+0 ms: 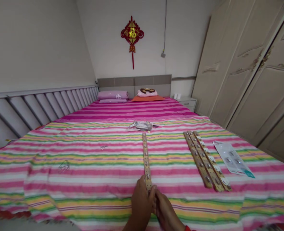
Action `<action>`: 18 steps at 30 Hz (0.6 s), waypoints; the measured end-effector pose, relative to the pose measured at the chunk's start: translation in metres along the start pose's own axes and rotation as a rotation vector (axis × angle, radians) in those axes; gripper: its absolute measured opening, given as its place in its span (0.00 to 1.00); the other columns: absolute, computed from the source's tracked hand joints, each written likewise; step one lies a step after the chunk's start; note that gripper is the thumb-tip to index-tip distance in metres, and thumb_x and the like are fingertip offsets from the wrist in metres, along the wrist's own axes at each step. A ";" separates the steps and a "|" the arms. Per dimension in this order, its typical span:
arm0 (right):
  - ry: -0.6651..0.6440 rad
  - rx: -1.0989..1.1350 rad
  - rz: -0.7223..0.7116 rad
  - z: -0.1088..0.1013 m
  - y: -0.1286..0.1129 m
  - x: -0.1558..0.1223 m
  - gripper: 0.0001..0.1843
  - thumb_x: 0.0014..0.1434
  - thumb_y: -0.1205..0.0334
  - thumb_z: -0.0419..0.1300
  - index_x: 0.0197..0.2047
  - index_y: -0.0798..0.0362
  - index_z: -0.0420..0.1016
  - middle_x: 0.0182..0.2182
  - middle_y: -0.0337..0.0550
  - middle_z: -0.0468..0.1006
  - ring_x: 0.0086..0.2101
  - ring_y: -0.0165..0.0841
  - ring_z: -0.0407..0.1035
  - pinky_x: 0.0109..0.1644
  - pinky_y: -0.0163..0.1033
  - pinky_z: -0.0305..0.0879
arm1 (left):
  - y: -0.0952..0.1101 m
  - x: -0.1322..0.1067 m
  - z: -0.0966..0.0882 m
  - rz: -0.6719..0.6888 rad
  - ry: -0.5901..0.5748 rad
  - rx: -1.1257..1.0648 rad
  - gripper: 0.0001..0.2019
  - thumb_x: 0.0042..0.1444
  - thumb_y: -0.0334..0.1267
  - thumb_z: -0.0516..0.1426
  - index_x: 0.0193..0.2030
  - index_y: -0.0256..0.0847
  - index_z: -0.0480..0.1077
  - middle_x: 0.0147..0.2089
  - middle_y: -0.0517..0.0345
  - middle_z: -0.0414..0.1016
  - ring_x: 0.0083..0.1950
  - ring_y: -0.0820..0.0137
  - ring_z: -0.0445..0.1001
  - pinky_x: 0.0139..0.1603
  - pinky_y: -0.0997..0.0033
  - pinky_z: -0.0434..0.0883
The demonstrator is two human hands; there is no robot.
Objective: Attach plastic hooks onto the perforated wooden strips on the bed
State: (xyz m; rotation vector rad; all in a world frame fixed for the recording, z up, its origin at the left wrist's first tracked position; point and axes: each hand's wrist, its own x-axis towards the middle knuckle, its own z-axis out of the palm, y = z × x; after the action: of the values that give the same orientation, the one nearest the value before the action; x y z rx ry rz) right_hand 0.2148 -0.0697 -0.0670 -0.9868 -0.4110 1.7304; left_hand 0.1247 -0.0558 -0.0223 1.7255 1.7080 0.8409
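Note:
A long wooden strip with metal studs [145, 157] lies lengthwise on the striped bedspread [84, 160], running away from me. My left hand [140, 203] grips its near end, fingers closed around it. My right hand [164, 208] presses against the left hand at the same near end, fingers closed; what it holds is hidden. To the right lie three more studded wooden strips [207, 162] side by side, apart from both hands.
A clear plastic packet [232, 158] lies right of the three strips. A small heap of packets [142, 125] sits at the single strip's far end. Pillows [113, 95] rest by the headboard. A wardrobe [252, 70] stands at the right, a slatted rail [36, 106] at the left.

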 end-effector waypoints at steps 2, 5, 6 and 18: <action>0.017 0.003 -0.009 0.003 0.002 0.000 0.21 0.49 0.43 0.63 0.31 0.55 0.75 0.20 0.41 0.77 0.21 0.33 0.72 0.22 0.33 0.65 | 0.002 0.003 0.003 -0.013 -0.005 0.021 0.25 0.56 0.48 0.49 0.58 0.39 0.60 0.51 0.46 0.72 0.49 0.61 0.72 0.45 0.67 0.66; 0.008 -0.004 -0.051 0.008 0.000 -0.004 0.20 0.48 0.45 0.64 0.33 0.56 0.76 0.20 0.40 0.77 0.22 0.33 0.71 0.22 0.33 0.65 | 0.000 0.008 0.003 -0.018 -0.013 0.003 0.24 0.57 0.47 0.48 0.58 0.40 0.60 0.49 0.48 0.74 0.47 0.62 0.73 0.43 0.68 0.66; -0.004 -0.003 -0.067 0.009 -0.001 -0.005 0.20 0.48 0.46 0.64 0.33 0.56 0.76 0.21 0.40 0.77 0.22 0.33 0.71 0.22 0.33 0.64 | -0.001 0.009 0.002 -0.017 -0.023 -0.011 0.23 0.58 0.46 0.48 0.58 0.40 0.59 0.47 0.49 0.75 0.46 0.62 0.74 0.42 0.69 0.65; 0.055 0.043 -0.105 0.030 0.014 0.015 0.25 0.45 0.37 0.61 0.25 0.53 0.70 0.09 0.31 0.65 0.11 0.25 0.56 0.15 0.29 0.51 | -0.006 0.031 -0.010 -0.109 -0.054 -0.168 0.14 0.58 0.44 0.47 0.44 0.42 0.68 0.34 0.55 0.76 0.35 0.68 0.74 0.34 0.73 0.65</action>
State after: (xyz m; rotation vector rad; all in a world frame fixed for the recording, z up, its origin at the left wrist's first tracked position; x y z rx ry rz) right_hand 0.1811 -0.0564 -0.0645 -0.9632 -0.3816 1.6083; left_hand 0.1130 -0.0248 -0.0190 1.5162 1.6309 0.8549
